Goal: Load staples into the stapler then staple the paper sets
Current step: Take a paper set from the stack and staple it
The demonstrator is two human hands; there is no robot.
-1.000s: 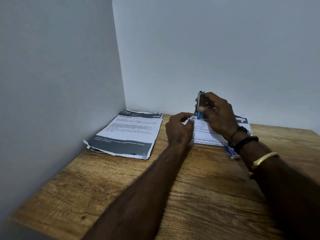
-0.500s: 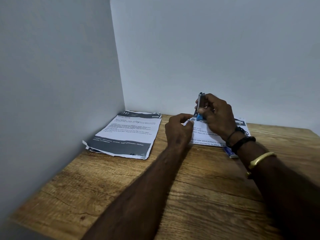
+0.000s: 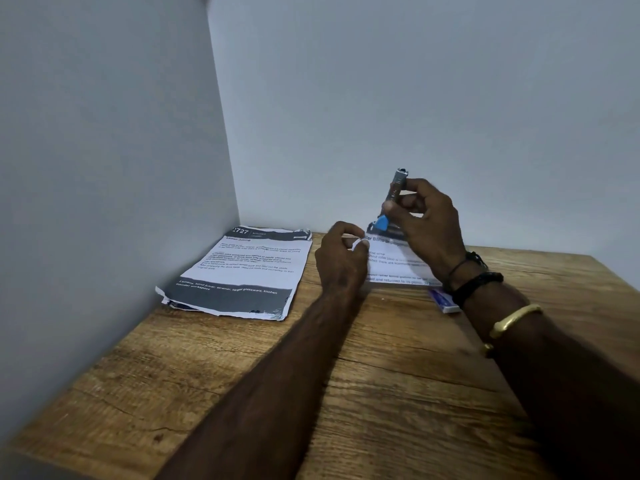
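Observation:
My right hand (image 3: 427,226) grips a small metal stapler (image 3: 398,187) with a blue end (image 3: 382,223), held nearly upright just above the top left corner of a printed paper set (image 3: 398,268) at the back of the wooden table (image 3: 381,393). My left hand (image 3: 341,261) is curled at that same corner and pinches a small white piece there, which looks like the paper's corner. A second printed paper set (image 3: 249,268) with grey bands lies flat to the left, near the side wall. A small blue and white staple box (image 3: 445,301) shows under my right wrist.
Grey walls close the table at the left and the back. The left paper set has torn, curled lower edges. Bare wood stretches from the papers to the table's front edge, crossed by my two forearms.
My right hand has lifted the stapler up off the paper's corner and tipped it more upright. My left hand stays at the corner.

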